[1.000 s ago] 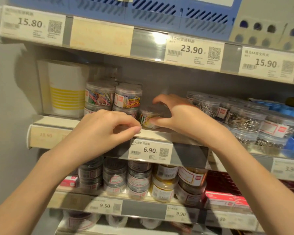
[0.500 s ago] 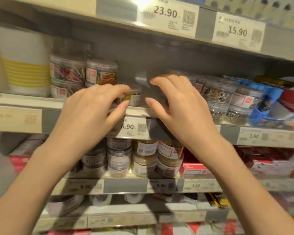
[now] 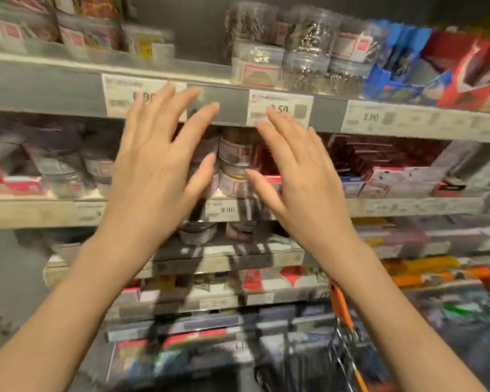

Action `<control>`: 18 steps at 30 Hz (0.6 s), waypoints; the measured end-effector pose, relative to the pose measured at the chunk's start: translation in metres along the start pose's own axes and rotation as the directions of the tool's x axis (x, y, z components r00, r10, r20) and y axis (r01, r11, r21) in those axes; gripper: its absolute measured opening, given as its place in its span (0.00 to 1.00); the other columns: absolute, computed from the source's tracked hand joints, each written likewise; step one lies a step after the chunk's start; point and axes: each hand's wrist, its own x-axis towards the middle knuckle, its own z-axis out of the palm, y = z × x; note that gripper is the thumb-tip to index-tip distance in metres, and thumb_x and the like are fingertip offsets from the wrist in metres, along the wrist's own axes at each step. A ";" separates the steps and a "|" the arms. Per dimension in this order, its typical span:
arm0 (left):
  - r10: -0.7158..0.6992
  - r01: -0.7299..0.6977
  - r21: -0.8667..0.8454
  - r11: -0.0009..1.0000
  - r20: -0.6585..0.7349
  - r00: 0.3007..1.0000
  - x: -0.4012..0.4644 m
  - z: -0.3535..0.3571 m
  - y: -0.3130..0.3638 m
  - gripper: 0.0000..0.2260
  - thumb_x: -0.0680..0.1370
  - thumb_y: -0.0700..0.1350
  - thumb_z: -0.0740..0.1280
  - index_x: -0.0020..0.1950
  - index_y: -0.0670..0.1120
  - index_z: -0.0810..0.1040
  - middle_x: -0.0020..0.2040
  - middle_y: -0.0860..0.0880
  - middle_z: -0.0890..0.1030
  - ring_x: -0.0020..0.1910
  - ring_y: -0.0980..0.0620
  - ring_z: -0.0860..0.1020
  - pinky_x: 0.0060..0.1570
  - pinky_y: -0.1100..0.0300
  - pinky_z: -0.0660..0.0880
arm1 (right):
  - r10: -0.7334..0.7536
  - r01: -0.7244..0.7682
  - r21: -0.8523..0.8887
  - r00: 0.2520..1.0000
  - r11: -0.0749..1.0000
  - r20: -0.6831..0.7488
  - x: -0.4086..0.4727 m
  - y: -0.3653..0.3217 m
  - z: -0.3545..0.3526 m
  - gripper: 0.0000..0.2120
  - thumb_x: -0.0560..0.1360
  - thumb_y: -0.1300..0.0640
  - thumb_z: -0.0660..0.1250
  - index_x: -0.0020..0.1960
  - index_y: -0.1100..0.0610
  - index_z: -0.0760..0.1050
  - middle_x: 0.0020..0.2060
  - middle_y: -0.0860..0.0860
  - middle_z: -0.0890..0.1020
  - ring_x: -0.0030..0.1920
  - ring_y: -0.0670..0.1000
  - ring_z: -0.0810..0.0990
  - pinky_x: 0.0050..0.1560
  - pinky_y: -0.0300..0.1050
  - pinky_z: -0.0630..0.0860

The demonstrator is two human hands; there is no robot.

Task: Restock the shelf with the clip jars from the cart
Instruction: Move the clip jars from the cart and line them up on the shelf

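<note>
Hands have dropped: your left hand (image 3: 156, 162) and right hand (image 3: 300, 176) (both spread, empty) now hover below the clip jars (image 3: 303, 52) on the shelf (image 3: 40, 89); cart (image 3: 342, 321) at lower right

Shelf tags (image 3: 371, 118) read 3.90 and 9.90 (image 3: 227, 209).

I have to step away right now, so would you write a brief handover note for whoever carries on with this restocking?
Left hand: open, fingers spread, holding nothing.
Right hand: open, also empty; both are in front of the shelves, touching no jar.
Clip jars stand stacked on the upper shelf; a small jar of coloured clips sits near its front edge.
The cart shows only its orange handle and wire at lower right; its contents are too blurred to count.
Left to do: check the cart and shelve any jars it holds.
</note>
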 end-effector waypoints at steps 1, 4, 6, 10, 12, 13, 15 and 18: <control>0.002 -0.001 -0.019 1.000 0.020 1.000 -0.009 0.006 0.010 0.22 0.77 0.47 0.61 0.71 0.43 0.69 0.70 0.41 0.68 0.72 0.40 0.62 0.72 0.42 0.55 | 0.022 -0.023 0.013 0.999 1.000 0.023 -0.015 0.002 -0.001 0.25 0.78 0.49 0.60 0.70 0.61 0.67 0.70 0.56 0.68 0.71 0.55 0.65 0.71 0.55 0.60; 0.019 -0.010 -0.083 0.996 0.105 0.994 -0.040 0.030 0.038 0.22 0.77 0.47 0.61 0.71 0.44 0.69 0.70 0.42 0.68 0.72 0.41 0.62 0.72 0.44 0.54 | 0.088 -0.090 0.009 0.990 0.996 0.107 -0.065 0.009 -0.001 0.25 0.77 0.48 0.58 0.70 0.60 0.67 0.71 0.56 0.68 0.71 0.55 0.65 0.71 0.57 0.61; 0.034 -0.015 -0.113 0.993 0.169 0.985 -0.058 0.048 0.055 0.22 0.77 0.47 0.61 0.70 0.44 0.69 0.70 0.42 0.69 0.72 0.41 0.63 0.72 0.45 0.54 | 0.129 -0.128 -0.020 0.981 0.992 0.147 -0.098 0.016 0.000 0.26 0.77 0.47 0.58 0.69 0.61 0.68 0.70 0.57 0.69 0.70 0.56 0.67 0.69 0.58 0.63; 0.082 -0.017 -0.206 0.978 0.310 0.947 -0.100 0.079 0.097 0.22 0.76 0.48 0.60 0.71 0.45 0.69 0.70 0.43 0.69 0.72 0.41 0.62 0.72 0.44 0.54 | 0.253 -0.241 -0.078 0.927 0.967 0.275 -0.176 0.029 -0.002 0.27 0.78 0.45 0.56 0.70 0.61 0.66 0.70 0.56 0.68 0.70 0.56 0.66 0.69 0.58 0.63; 0.126 -0.029 -0.263 0.964 0.360 0.925 -0.118 0.092 0.120 0.22 0.76 0.49 0.59 0.70 0.45 0.70 0.69 0.42 0.70 0.71 0.41 0.63 0.71 0.44 0.54 | 0.322 -0.309 -0.092 0.883 0.947 0.341 -0.214 0.035 -0.005 0.28 0.77 0.44 0.54 0.71 0.60 0.65 0.71 0.56 0.67 0.71 0.56 0.65 0.70 0.58 0.61; 0.151 -0.036 -0.288 0.957 0.386 0.910 -0.127 0.098 0.132 0.22 0.76 0.49 0.58 0.69 0.44 0.70 0.68 0.41 0.71 0.71 0.40 0.64 0.71 0.43 0.55 | 0.365 -0.359 -0.090 0.852 0.929 0.374 -0.232 0.037 -0.007 0.29 0.77 0.44 0.53 0.72 0.60 0.64 0.72 0.56 0.66 0.72 0.55 0.64 0.71 0.58 0.59; 0.204 -0.047 -0.342 0.939 0.441 0.874 -0.142 0.111 0.156 0.23 0.75 0.49 0.59 0.69 0.43 0.71 0.67 0.40 0.72 0.69 0.39 0.66 0.70 0.41 0.59 | 0.453 -0.461 -0.092 0.782 0.883 0.429 -0.268 0.041 -0.011 0.30 0.76 0.43 0.52 0.72 0.59 0.63 0.72 0.55 0.65 0.72 0.54 0.62 0.71 0.59 0.58; 0.252 -0.038 -0.401 0.915 0.497 0.830 -0.165 0.130 0.193 0.23 0.73 0.48 0.59 0.67 0.43 0.73 0.65 0.41 0.74 0.67 0.40 0.69 0.69 0.42 0.61 | 0.544 -0.546 -0.141 0.708 0.826 0.451 -0.319 0.045 -0.018 0.30 0.76 0.43 0.57 0.72 0.60 0.64 0.71 0.56 0.68 0.71 0.55 0.65 0.69 0.61 0.63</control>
